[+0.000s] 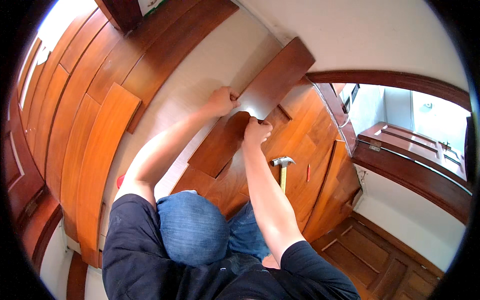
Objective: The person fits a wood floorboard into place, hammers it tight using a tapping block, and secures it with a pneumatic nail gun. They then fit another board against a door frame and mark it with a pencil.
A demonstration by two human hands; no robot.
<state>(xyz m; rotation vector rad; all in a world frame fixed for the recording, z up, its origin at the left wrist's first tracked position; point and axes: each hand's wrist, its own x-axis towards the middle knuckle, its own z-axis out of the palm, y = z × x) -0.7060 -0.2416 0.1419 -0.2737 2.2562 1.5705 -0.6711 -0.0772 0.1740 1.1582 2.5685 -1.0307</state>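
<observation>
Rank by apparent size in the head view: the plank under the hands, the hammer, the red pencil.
1. Dark wood plank, held by the left hand and right hand, largest.
2. Hammer, lying on the laid boards.
3. Red pencil, smallest, a thin sliver beside the hammer.

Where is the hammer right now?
In the head view the hammer lies on the laid wooden floor, just right of the person's right forearm, below the right hand, with a small red pencil further right.
</observation>
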